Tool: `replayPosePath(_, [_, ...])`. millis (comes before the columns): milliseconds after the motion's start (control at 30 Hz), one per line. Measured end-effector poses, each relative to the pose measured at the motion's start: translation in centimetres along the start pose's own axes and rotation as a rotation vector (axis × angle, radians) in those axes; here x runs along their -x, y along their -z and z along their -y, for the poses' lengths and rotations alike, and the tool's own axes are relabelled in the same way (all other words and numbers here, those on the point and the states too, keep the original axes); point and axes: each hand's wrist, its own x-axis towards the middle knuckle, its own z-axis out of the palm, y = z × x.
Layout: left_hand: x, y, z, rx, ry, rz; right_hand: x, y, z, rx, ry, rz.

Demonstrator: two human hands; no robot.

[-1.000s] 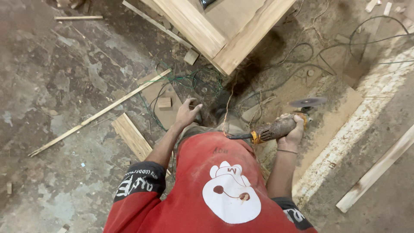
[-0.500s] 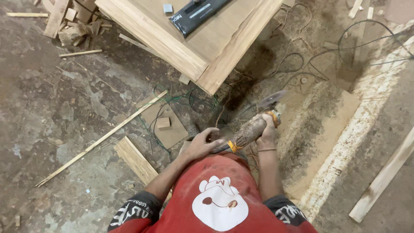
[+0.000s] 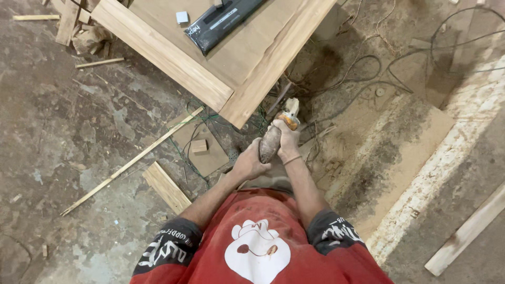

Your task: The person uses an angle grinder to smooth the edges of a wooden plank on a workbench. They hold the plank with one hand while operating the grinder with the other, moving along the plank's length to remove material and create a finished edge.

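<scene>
Far out to the left of the hands, a long thin wooden strip [image 3: 131,160] lies slantwise on the stained concrete floor [image 3: 63,126], and a short flat plank [image 3: 167,186] rests just left of the left forearm. Between these and the hands sits a piece of flat board [image 3: 202,144] with a small wooden block [image 3: 199,145] on it, crossed by thin green wire.

The left hand [image 3: 250,163] is clenched around the rear of a dusty angle grinder [image 3: 273,138], gripping the low end of its body. The right hand [image 3: 288,142] wraps the same body just beside it, slightly higher, fingers closed near the orange collar. The tool stands nearly upright in front of the person's chest, its head pointing away toward the corner of a wooden frame panel [image 3: 231,68], which lies just beyond the hands. A black tool case [image 3: 223,21] sits on that panel, well beyond reach.

The grinder looks rigid and fairly heavy for its size, its dust-coated casing likely a bit slick; the barrel-shaped body is the sound place to hold, clear of the head end.

To the right of the hands, dark cables [image 3: 368,79] loop over sawdust, and a pale timber length [image 3: 465,234] lies far right.
</scene>
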Motion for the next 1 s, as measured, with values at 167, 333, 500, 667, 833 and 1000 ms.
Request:
replayPosePath(167, [-5.4,-0.3,-1.6,-0.018,-0.005,-0.077,-5.8,-0.8,2.4,0.008,0.106,0.096])
replayPosePath(333, [-11.1,-0.4,-3.6,-0.040,0.042,-0.042,-11.7,-0.6,5.3,0.008,0.036,0.093])
replayPosePath(500, [-12.0,0.1,-4.1,-0.087,0.062,-0.023,-13.0,-1.0,5.4,0.021,0.047,0.113])
replayPosePath(667, [-6.4,1.0,-1.6,-0.075,0.028,-0.047,-7.6,-1.1,1.9,0.040,0.059,0.105])
replayPosePath(833, [0.3,1.7,1.1,-0.068,0.030,-0.078,-0.8,-1.9,-2.1,0.055,0.017,0.093])
replayPosePath(1000, [6.9,2.6,4.7,-0.059,0.045,-0.067,5.4,-2.2,-6.7,0.086,0.021,0.078])
